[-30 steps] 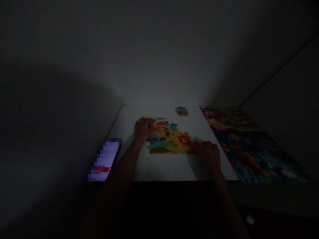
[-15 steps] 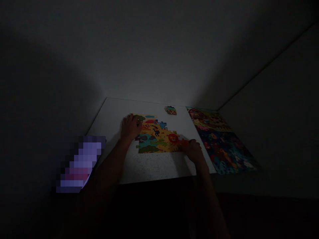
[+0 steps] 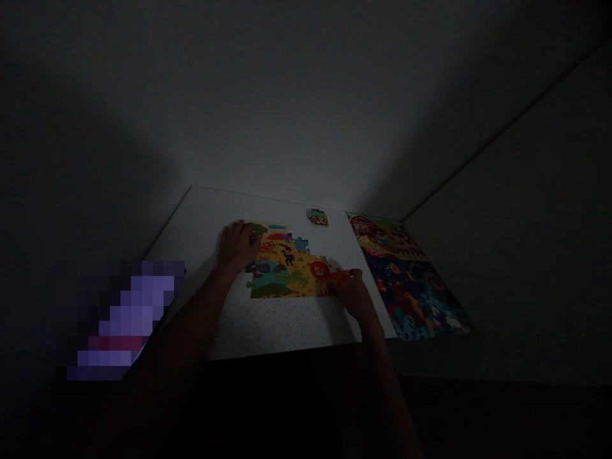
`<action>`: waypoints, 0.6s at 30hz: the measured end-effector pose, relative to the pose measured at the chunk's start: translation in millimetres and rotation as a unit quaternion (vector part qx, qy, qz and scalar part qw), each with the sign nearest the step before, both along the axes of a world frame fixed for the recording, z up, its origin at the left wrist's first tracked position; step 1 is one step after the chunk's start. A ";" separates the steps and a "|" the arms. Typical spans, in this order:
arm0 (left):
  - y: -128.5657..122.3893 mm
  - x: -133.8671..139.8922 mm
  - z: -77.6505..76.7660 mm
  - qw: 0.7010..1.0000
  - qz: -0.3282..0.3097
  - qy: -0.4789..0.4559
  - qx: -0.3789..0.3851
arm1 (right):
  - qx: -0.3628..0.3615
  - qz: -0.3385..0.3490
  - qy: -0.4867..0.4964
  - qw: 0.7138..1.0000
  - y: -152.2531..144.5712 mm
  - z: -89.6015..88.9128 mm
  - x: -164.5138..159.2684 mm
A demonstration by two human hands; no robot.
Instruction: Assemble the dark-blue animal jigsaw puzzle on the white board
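Note:
A partly assembled jigsaw puzzle with a savanna animal picture lies on the white table. My left hand rests flat over its upper left edge, fingers spread, the thumb reaching onto the picture. At the lower right corner my right hand has thumb and fingers around a reddish puzzle piece beside the lion. That piece touches or nearly touches the rest; the dim light hides the seam. The puzzle's upper right has a stepped, uneven edge.
A small stack of puzzle pieces sits near the table's back edge. Two finished-looking pictures, a farm scene and a dark blue scene, lie on the right. A pixelated bright screen is at the left. Walls border the white table.
The whole view has shifted, so everything sits a little farther left. My right hand stays at the lower right corner, its thumb slightly lower on the puzzle. My left hand keeps its place.

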State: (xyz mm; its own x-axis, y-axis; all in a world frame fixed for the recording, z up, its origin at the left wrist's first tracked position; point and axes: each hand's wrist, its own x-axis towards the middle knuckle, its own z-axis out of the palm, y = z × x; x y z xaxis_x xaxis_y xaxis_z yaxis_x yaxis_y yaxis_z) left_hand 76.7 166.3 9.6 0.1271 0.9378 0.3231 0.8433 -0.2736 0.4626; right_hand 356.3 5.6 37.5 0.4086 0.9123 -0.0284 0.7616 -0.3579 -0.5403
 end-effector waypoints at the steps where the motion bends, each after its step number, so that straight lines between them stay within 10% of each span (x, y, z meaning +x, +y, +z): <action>1: 0.3 0.0 0.0 1.000 0.000 -0.004 0.000 | 0.000 -0.006 0.026 1.000 0.0 0.6 0.1; 18: -3.3 3.7 5.5 0.999 0.033 0.013 -0.009 | 0.080 -0.002 0.157 0.984 1.9 6.8 13.5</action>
State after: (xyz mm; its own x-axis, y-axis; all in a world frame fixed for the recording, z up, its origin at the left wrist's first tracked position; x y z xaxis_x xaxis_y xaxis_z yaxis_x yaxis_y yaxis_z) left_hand 80.5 163.0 15.1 0.0731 0.9503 0.3027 0.8708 -0.2088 0.4451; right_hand 369.9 7.5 44.3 0.4053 0.9141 -0.0105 0.5472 -0.2518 -0.7982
